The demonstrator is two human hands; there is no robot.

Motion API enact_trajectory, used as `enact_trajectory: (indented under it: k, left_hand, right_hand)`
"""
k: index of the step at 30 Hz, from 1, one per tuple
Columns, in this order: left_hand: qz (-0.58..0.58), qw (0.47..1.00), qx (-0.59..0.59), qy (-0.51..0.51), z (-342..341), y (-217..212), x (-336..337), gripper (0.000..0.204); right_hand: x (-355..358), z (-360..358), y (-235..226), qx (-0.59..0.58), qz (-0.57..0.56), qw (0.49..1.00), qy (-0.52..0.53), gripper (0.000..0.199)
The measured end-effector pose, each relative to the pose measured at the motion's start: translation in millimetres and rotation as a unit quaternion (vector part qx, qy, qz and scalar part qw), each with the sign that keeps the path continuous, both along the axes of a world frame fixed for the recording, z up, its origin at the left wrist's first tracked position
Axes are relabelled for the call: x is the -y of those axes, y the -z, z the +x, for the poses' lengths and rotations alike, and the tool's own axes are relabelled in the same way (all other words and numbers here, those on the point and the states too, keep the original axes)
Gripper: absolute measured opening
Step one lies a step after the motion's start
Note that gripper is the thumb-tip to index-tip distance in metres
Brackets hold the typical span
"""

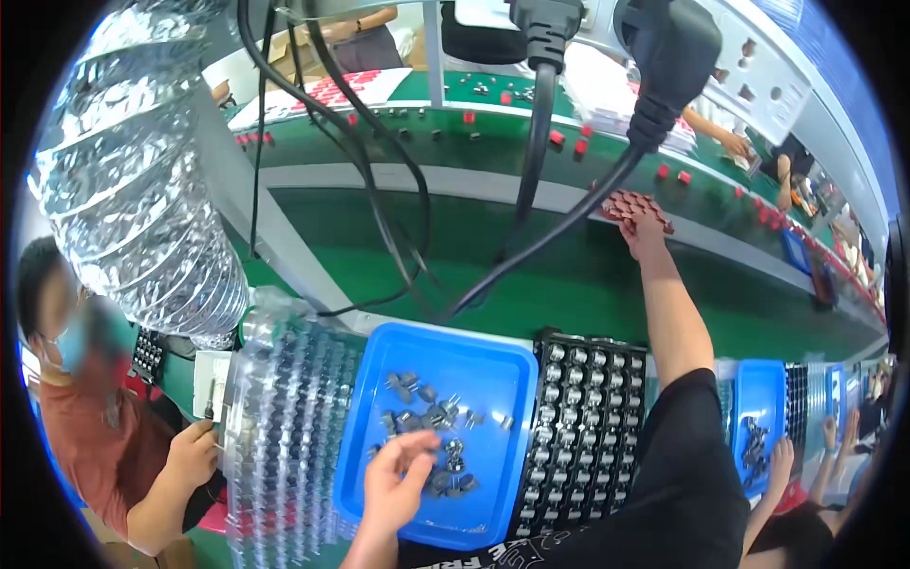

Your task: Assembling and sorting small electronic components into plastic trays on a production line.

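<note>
My right arm is stretched far forward, and my right hand [646,233] is closed on the near edge of a reddish-brown block with rows of round cells [633,205]. That block lies over the pale rail beyond the green strip. Above the blue tray [512,379], my left hand [398,482] has its thumb and fingers apart, and nothing shows between them. Small metal parts with dark bodies [431,415] lie scattered in the tray, some right beside those fingers. To the tray's right stands a black rack [583,427] filled with rows of silver cylindrical parts.
A clear plastic tray stack [294,408] stands left of the blue tray. Black cables and plugs [545,57] hang in front, near a silver foil duct [133,180]. A co-worker [95,427] sits at left; other people's hands work at right. Red parts [557,138] dot the far green belt.
</note>
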State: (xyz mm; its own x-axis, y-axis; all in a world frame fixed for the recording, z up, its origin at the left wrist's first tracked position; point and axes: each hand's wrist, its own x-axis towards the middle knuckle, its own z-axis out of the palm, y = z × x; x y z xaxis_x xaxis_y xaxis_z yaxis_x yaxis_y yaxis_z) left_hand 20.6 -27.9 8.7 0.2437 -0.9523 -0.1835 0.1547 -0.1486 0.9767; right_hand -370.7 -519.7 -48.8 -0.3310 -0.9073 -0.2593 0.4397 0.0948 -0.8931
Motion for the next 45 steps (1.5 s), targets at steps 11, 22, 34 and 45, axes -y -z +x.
enact_trajectory:
  k: [11, 22, 34, 45]
  left_hand:
    - [0.026, 0.991, 0.118, -0.060, -3, -18, -48, 0.018]
    - [-0.051, 0.968, 0.221, 0.107, -17, -11, -38, 0.022]
    - [0.062, 0.850, 0.100, 0.514, -71, -18, -96, 0.036]
    - [0.323, 0.871, -0.256, 0.266, -191, 60, -118, 0.065]
  right_hand:
    - [99, -9, 41, 0.035, -0.125, 0.988, -0.087, 0.041]
    - [-69, -92, -73, -0.033, -0.082, 0.978, -0.187, 0.038]
    - [-476, 0, -123, -0.361, -0.067, 0.881, -0.298, 0.017]
    - [-246, 19, -43, -0.765, -0.183, 0.488, -0.379, 0.034]
